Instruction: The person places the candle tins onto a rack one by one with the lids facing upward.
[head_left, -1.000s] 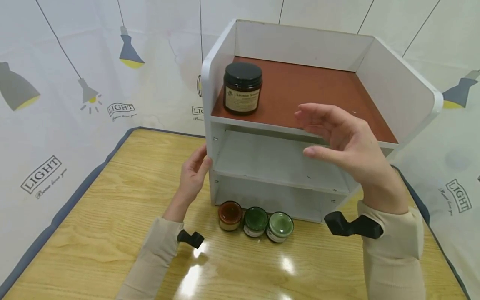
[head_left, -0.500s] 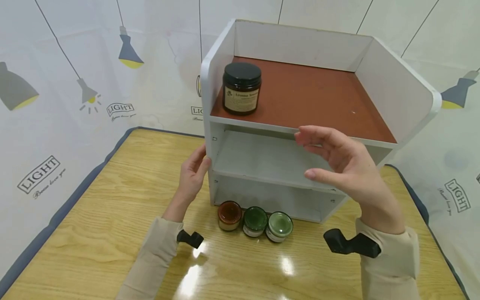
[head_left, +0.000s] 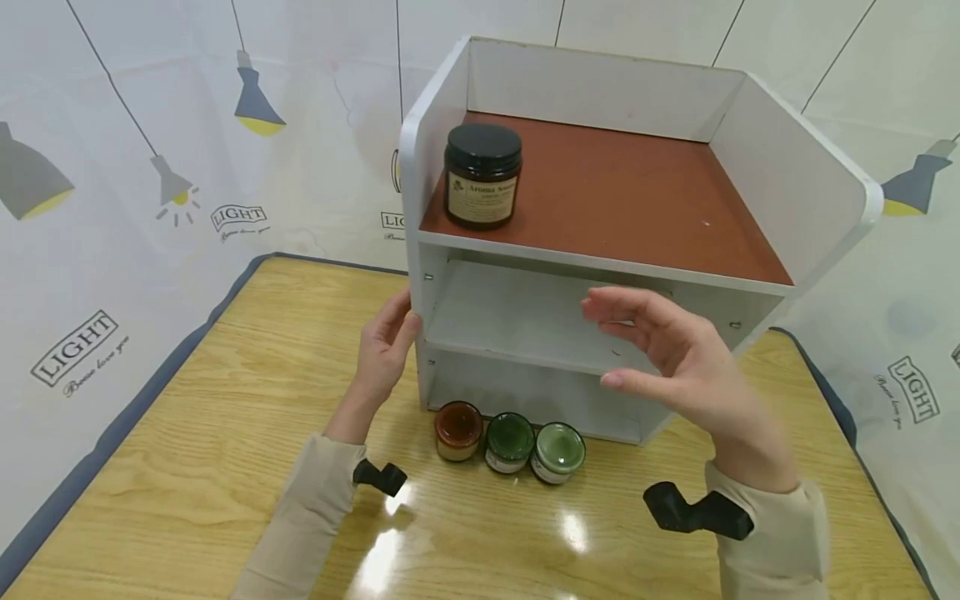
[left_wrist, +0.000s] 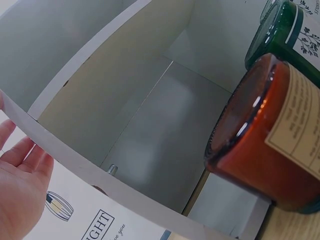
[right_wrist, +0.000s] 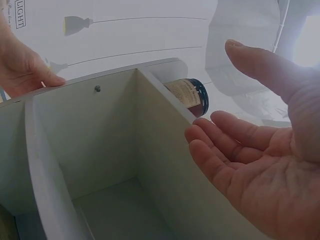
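Observation:
A white shelf unit (head_left: pixel 600 260) with a red-brown top stands on the wooden table. My left hand (head_left: pixel 384 350) rests against its left side panel, thumb at the front edge. In front of the unit's right half, my right hand (head_left: pixel 675 358) hovers with fingers loosely bent and nothing in its grasp. A dark jar (head_left: pixel 483 177) with a black lid and cream label sits on the top board at the left. At the unit's foot stand an amber jar (head_left: pixel 459 432), a dark green jar (head_left: pixel 511 443) and a light green jar (head_left: pixel 558 453) in a row.
The wooden table (head_left: pixel 225 400) reaches to a blue-grey border along the wall cloth (head_left: pixel 180 92), which is printed with lamps. Raised side and back panels (head_left: pixel 592 87) enclose the top board. Small shelf pegs (right_wrist: pixel 97 89) stick out of the inner walls.
My right hand has come down from the level of the top board to the front of the middle shelf. The left hand and the jars have stayed put.

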